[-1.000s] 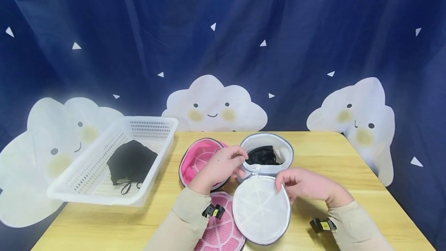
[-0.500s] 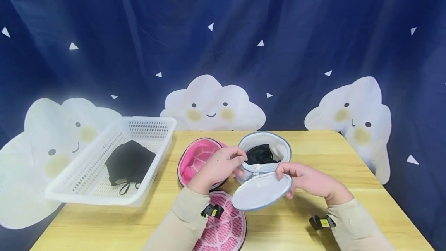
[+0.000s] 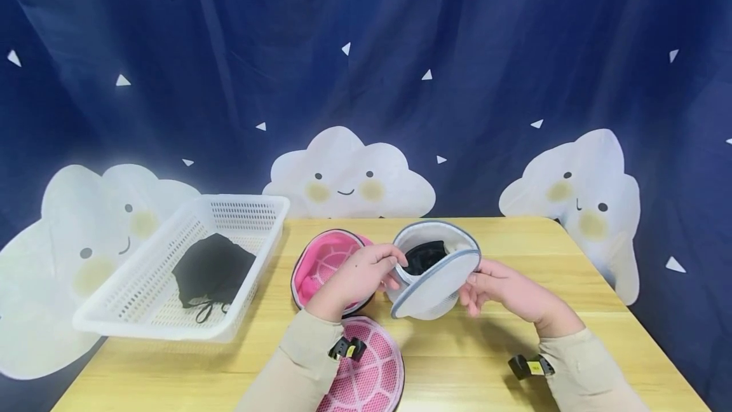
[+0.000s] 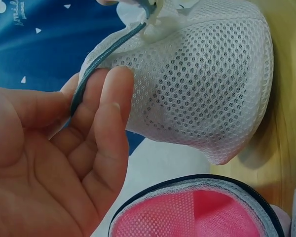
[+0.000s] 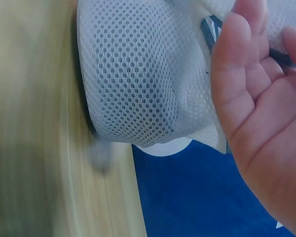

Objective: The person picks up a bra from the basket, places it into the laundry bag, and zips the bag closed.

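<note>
A white mesh laundry bag (image 3: 437,231) with a grey-blue zipper edge stands on the table, a black garment (image 3: 424,258) inside it. My left hand (image 3: 359,273) pinches the bag's rim on its left side; in the left wrist view the zipper edge runs between thumb and fingers. My right hand (image 3: 506,288) holds the edge of the round white lid (image 3: 440,288) at its right side, fingers curled over it. That lid stands tilted up against the front of the bag's mouth, hiding part of the opening. The mesh side (image 5: 133,69) fills much of the right wrist view.
An open pink mesh bag (image 3: 328,262) stands left of the white one, its round pink lid (image 3: 368,367) lying flat in front under my left forearm. Further left, a white plastic basket (image 3: 154,329) holds a black garment (image 3: 214,269) with thin straps. A dark blue curtain hangs behind.
The white lid has swung up from lying in front of the bag to lean against its mouth, raised by my right hand. My left hand keeps its place on the rim.
</note>
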